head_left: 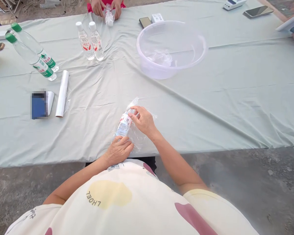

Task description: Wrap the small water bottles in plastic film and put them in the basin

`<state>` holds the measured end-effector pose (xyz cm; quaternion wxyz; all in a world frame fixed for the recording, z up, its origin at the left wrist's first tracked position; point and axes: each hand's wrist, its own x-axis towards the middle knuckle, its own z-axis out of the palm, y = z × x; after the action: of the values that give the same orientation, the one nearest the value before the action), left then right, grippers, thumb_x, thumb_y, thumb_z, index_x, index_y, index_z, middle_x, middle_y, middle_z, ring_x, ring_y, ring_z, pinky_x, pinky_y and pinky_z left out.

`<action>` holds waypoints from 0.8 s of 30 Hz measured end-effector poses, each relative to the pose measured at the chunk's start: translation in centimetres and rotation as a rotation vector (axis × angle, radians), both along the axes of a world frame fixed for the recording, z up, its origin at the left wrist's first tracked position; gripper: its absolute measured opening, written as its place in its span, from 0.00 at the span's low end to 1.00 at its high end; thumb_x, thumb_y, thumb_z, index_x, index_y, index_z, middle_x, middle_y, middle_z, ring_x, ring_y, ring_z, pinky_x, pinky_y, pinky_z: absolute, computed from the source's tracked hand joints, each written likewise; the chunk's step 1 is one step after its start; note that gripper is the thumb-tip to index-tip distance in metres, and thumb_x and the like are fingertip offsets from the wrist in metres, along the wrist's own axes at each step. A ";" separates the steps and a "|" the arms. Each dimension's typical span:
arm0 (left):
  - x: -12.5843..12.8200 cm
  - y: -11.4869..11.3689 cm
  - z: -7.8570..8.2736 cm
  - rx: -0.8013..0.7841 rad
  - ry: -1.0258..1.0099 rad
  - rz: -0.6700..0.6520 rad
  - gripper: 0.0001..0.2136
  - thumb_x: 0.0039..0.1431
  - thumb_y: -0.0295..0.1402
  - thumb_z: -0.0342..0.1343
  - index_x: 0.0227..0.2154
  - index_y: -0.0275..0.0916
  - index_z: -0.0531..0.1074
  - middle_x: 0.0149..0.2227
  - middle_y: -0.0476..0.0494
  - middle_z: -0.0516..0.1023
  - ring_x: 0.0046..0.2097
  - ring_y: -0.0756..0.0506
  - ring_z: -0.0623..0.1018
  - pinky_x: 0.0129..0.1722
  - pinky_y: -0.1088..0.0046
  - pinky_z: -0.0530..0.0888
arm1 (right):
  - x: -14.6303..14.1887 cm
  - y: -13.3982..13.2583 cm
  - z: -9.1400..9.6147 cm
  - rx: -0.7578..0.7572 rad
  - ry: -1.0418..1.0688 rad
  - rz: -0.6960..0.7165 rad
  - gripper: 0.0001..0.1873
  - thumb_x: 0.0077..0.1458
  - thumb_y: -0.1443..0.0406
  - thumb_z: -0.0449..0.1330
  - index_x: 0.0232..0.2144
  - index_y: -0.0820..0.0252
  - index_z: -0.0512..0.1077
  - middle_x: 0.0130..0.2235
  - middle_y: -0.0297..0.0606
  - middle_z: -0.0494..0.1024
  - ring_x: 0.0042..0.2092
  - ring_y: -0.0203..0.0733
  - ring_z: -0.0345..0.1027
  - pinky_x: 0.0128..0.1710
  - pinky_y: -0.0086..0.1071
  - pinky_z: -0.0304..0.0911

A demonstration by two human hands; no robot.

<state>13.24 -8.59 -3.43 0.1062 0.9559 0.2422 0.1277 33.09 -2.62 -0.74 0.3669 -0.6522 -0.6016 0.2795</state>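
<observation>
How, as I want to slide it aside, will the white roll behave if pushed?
The white roll will probably turn and travel sideways, being a cylinder on its side. Creases in the cloth may slow it. The loose film along its edge looks thin and crinkled, so that part would likely flop or trail.

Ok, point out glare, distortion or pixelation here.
Head view: small glints on the clear film by the bottle; green-capped bottles lean outward, likely wide-angle distortion; pixelation along a blue item's edges; soft light, only faint shadows.
</observation>
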 end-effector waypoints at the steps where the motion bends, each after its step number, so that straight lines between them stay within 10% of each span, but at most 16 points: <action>1: -0.3 0.0 0.5 -0.045 -0.025 -0.022 0.12 0.62 0.21 0.47 0.36 0.42 0.72 0.35 0.44 0.81 0.48 0.43 0.79 0.54 0.60 0.68 | -1.0 -0.7 -0.3 -0.057 0.000 -0.009 0.24 0.61 0.49 0.56 0.53 0.52 0.71 0.43 0.41 0.76 0.37 0.44 0.70 0.40 0.40 0.67; 5: -2.4 0.6 3.5 -0.386 -0.224 -0.114 0.11 0.65 0.27 0.46 0.41 0.44 0.73 0.39 0.46 0.83 0.45 0.46 0.81 0.58 0.60 0.70 | -3.1 -2.5 -1.6 -0.148 0.005 -0.108 0.30 0.59 0.48 0.57 0.61 0.49 0.63 0.42 0.41 0.76 0.39 0.48 0.71 0.41 0.42 0.66; 12: -2.0 5.6 4.7 -0.537 -0.391 0.693 0.09 0.63 0.39 0.54 0.42 0.43 0.73 0.42 0.43 0.81 0.46 0.42 0.79 0.47 0.62 0.75 | -2.1 -3.6 -1.2 -0.189 0.033 -0.085 0.31 0.62 0.49 0.54 0.65 0.47 0.60 0.43 0.40 0.77 0.38 0.48 0.71 0.42 0.45 0.67; 24: 6.8 2.2 2.5 -0.326 -0.034 0.360 0.17 0.56 0.43 0.64 0.41 0.41 0.67 0.57 0.33 0.69 0.57 0.34 0.71 0.50 0.55 0.70 | 4.7 -9.2 -2.2 -0.080 0.090 -0.511 0.24 0.58 0.53 0.54 0.50 0.60 0.75 0.39 0.41 0.78 0.30 0.39 0.68 0.38 0.38 0.68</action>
<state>20.04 -6.38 -0.94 0.2389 0.8653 0.4241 0.1200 37.79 -11.77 -2.94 0.4258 -0.7839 -0.3889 0.2302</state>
